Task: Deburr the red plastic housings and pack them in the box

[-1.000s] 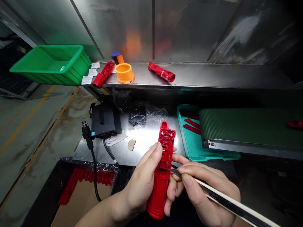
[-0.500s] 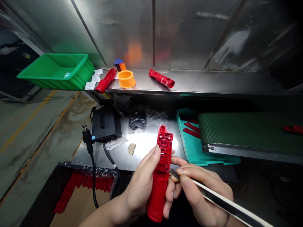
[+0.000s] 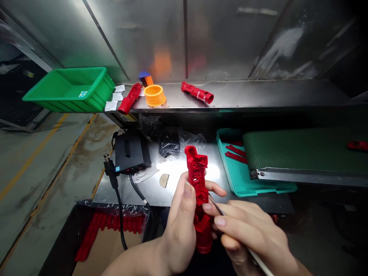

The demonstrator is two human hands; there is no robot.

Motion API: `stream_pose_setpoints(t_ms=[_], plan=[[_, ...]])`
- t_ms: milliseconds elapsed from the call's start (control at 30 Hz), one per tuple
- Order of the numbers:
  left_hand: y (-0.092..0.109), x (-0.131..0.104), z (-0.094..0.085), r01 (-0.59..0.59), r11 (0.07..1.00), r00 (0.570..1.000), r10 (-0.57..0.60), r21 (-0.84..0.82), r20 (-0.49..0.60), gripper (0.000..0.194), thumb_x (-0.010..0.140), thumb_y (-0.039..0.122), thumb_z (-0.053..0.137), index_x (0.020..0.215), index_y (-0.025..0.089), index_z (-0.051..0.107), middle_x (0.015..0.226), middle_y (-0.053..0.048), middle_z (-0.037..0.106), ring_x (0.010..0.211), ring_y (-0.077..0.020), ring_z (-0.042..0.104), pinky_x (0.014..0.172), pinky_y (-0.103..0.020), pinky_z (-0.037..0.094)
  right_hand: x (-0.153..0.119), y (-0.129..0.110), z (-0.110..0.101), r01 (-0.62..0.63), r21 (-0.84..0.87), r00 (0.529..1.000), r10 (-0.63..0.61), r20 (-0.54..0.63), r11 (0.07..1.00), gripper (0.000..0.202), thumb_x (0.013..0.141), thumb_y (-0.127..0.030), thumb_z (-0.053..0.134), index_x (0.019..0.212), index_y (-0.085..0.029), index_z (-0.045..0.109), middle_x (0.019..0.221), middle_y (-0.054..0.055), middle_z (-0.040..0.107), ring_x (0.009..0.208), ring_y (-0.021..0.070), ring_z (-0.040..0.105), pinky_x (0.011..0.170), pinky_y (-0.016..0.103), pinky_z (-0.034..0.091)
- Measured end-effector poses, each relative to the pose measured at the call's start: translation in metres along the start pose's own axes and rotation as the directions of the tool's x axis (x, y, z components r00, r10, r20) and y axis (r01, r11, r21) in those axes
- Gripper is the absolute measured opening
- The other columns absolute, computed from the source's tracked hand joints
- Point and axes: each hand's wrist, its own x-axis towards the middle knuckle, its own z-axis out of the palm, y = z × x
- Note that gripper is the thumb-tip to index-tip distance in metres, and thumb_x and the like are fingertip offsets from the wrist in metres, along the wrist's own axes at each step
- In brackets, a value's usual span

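My left hand (image 3: 181, 230) is wrapped round a red plastic housing (image 3: 197, 176), its thumb along the near side. The housing is tilted, with its ribbed, open inner side in view and its round tube end low down. My right hand (image 3: 255, 230) grips a slim craft knife (image 3: 260, 262) with a pale handle. The knife's thin dark tip lies at the right edge of the housing, near its middle; whether it touches I cannot tell. My right fingertips are close against the housing too.
On the steel shelf stand a green bin (image 3: 69, 90), an orange ring (image 3: 154, 96) and two red housings (image 3: 197, 93). Below are a black power unit (image 3: 130, 153), a teal tray (image 3: 234, 168) with red strips, a green conveyor (image 3: 301, 153) and a box (image 3: 100, 249) holding several red parts.
The housing has turned in my left hand, so its inner side and tube end show at another angle. My right hand and the knife have swung steeper beside it. The view has shifted slightly.
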Motion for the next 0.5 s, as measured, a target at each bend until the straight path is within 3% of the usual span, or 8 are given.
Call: stream_pose_setpoints(t_ms=[67,167,333,500], plan=[[-0.001,-0.003,-0.002,-0.029,0.999,1.000,0.029,0.036,0.002,0.044,0.106,0.056,0.041,0.108,0.019,0.064,0.079,-0.002,0.066,0.058,-0.0118,0.053,0.057,-0.025,0.046,0.005,0.000,0.004,0.064,-0.053,0.997,-0.062,0.040,0.997,0.026,0.103,-0.022,0.056,0.128,-0.017,0.063,0.110,0.016,0.080,0.082,0.0254,0.080,0.067,0.036,0.067],[-0.004,-0.004,-0.006,-0.068,0.996,0.998,0.068,0.062,0.004,0.049,0.104,0.061,0.040,0.110,0.020,0.064,0.071,0.001,0.058,0.050,-0.0111,0.043,0.050,-0.025,0.039,0.009,0.000,0.017,0.140,-0.083,0.990,-0.142,-0.020,0.987,0.025,0.098,-0.015,0.057,0.121,-0.011,0.065,0.106,0.021,0.080,0.075,0.0255,0.079,0.058,0.034,0.065],[-0.009,-0.003,-0.007,-0.240,0.968,0.960,0.247,0.071,-0.127,0.046,0.098,0.064,0.050,0.108,0.022,0.064,0.096,-0.004,0.064,0.071,-0.0159,0.055,0.066,-0.029,0.050,0.013,0.002,0.039,0.167,-0.087,0.974,-0.178,-0.139,0.982,0.022,0.095,-0.011,0.055,0.114,-0.009,0.066,0.101,0.023,0.080,0.076,0.0269,0.080,0.054,0.033,0.062],[-0.004,-0.006,-0.001,-0.315,0.949,0.921,0.313,0.030,-0.232,0.049,0.090,0.072,0.057,0.101,0.026,0.066,0.091,-0.001,0.064,0.074,-0.0166,0.057,0.071,-0.029,0.053,0.017,-0.003,0.037,0.158,0.023,0.982,-0.155,-0.111,0.987,0.030,0.100,-0.015,0.054,0.128,-0.012,0.062,0.105,0.020,0.080,0.078,0.0253,0.080,0.058,0.035,0.064]])
